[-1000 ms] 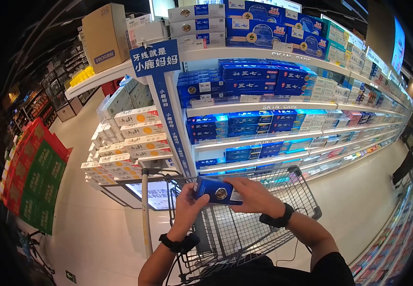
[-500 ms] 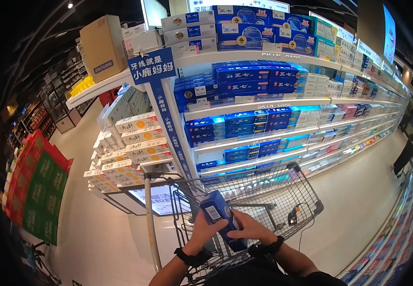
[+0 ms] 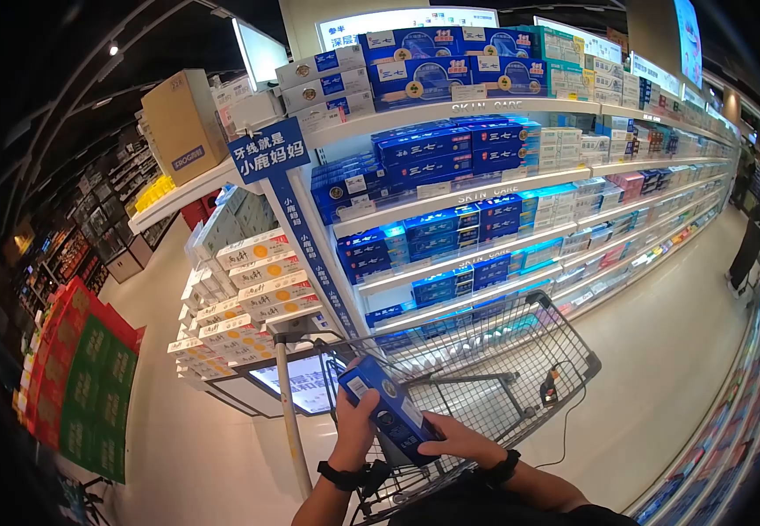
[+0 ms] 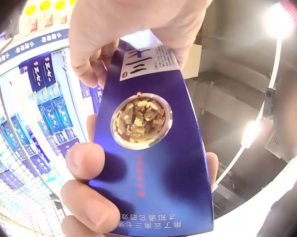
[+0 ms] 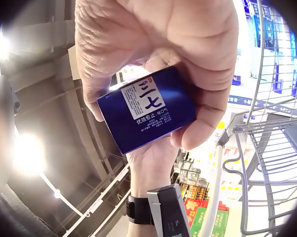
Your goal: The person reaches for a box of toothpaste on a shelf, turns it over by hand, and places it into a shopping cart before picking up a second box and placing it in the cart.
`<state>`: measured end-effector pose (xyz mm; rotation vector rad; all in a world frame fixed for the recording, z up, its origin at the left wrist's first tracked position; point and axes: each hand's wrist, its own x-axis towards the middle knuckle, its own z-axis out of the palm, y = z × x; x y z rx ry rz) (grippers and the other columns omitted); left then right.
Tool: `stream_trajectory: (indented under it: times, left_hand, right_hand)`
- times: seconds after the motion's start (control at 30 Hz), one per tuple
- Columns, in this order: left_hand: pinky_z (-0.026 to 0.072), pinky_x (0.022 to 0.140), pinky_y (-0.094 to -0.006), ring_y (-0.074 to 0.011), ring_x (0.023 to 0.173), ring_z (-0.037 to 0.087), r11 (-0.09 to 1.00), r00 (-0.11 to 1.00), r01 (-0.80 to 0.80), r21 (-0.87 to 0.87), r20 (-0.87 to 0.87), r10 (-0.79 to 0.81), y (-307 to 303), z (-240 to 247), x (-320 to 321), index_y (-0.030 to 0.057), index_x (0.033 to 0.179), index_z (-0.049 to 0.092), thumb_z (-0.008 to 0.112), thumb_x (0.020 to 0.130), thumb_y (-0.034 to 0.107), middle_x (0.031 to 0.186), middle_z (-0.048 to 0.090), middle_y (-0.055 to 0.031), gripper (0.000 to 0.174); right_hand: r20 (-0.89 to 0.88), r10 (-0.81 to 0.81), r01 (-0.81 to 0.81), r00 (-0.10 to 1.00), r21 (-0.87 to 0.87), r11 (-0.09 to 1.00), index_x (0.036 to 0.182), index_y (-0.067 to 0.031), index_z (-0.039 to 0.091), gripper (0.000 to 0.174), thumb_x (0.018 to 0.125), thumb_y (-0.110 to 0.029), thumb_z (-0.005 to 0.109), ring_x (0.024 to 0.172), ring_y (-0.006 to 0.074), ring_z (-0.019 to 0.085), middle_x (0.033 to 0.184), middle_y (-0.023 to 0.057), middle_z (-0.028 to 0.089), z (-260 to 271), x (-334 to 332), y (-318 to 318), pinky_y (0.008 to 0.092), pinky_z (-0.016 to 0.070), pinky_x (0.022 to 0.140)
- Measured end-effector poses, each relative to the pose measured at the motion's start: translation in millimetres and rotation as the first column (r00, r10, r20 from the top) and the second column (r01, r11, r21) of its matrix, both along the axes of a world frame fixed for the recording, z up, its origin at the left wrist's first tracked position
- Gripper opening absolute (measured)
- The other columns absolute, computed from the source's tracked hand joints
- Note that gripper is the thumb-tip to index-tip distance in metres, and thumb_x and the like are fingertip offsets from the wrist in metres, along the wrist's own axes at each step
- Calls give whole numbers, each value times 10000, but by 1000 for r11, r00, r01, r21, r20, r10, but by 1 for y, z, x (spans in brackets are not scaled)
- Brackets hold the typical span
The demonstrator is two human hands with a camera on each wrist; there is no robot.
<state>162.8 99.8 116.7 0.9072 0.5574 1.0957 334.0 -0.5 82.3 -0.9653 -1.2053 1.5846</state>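
A long dark blue box (image 3: 388, 408) is held in both hands above the shopping cart, slanting down to the right in the head view. My left hand (image 3: 355, 430) grips its upper left end, thumb on the face. My right hand (image 3: 460, 440) pinches the lower right end. In the left wrist view, the box (image 4: 153, 173) shows a round picture and white label, with fingers along both sides. The right wrist view shows the end of the box (image 5: 148, 108) between the thumb and fingers of my right hand (image 5: 158, 54).
The wire cart (image 3: 485, 386) stands below, with a small dark item (image 3: 550, 386) and a cord at its right. Shelves of boxed goods (image 3: 432, 149) rise ahead. White boxes (image 3: 261, 272) are stacked at the left, behind a red and green display (image 3: 90, 386). A person (image 3: 748, 245) stands far right.
The box was first level, then turned to a slant, its printed faces changing. Both hands have shifted with it, still holding it. The head view has swung, moving the shelves leftward.
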Motion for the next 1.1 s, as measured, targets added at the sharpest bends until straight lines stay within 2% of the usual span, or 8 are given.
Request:
stream_trajectory:
  times: [0.17,0.27,0.47,0.67,0.73,0.87,0.97,1.1]
  left_hand:
    - [508,857,-323,-181,969,596,987,993,-122,103,10,122,-7,5,-4,77,1388,364,754,803,281,1089,573,-58,732]
    - [478,913,-327,-185,1033,565,987,985,-146,58,98,140,-6,-5,-14,42,1402,333,734,799,153,1155,545,-86,732]
    - [465,912,-312,-167,1018,565,986,984,-159,60,92,153,-2,-26,-34,25,1320,399,713,821,138,1114,560,-66,600]
    - [459,902,-310,-149,994,568,983,975,-182,7,134,179,-11,-29,-40,-18,1254,448,672,859,130,1083,582,-65,478]
    - [458,901,-305,-146,992,570,989,982,-148,-1,122,147,-15,-31,-40,-27,1234,466,669,858,125,1084,585,-64,454]
    - [459,898,-291,-141,1005,575,997,997,-72,-8,29,72,-21,-42,-42,-28,1213,497,673,846,100,1116,592,-73,427]
    - [453,909,-283,-136,1035,573,999,999,37,-21,-33,-38,-28,-40,-41,-24,1213,508,672,834,65,1171,590,-88,422]
    - [451,944,-296,-152,1088,567,990,983,141,-12,-117,-142,-34,-47,-35,-28,1297,459,658,849,47,1231,572,-102,496]
  right_hand:
    - [-2,-21,21,1000,4,1000,1356,4,437,764,795,-411,746,1076,187,535,1174,107,569,3,0,-5,323,399,963]
    - [80,-33,31,996,23,999,1349,11,447,745,801,-398,743,1076,186,533,1169,111,569,3,8,-5,321,399,960]
    - [-6,-97,97,995,14,995,1337,35,435,683,814,-281,739,1065,168,543,1207,107,546,14,13,-9,306,445,911]
    - [-30,-268,270,963,122,955,1328,22,447,642,830,-279,717,1088,171,540,1218,112,552,20,23,-12,305,432,934]
    - [-10,-320,319,947,122,940,1311,8,461,615,838,-303,702,1110,174,536,1202,109,564,23,31,-11,313,420,954]
    - [-69,-449,454,891,198,869,1318,-18,452,537,873,-223,671,1071,163,549,1167,110,582,22,39,-9,297,444,920]
    - [-74,-532,535,844,190,823,1312,-20,461,536,880,-266,662,1064,162,548,1151,105,585,20,46,-12,291,429,928]
    - [-33,-629,614,776,265,744,1284,5,478,615,880,-439,610,1017,148,552,1118,92,584,15,52,-15,281,431,895]
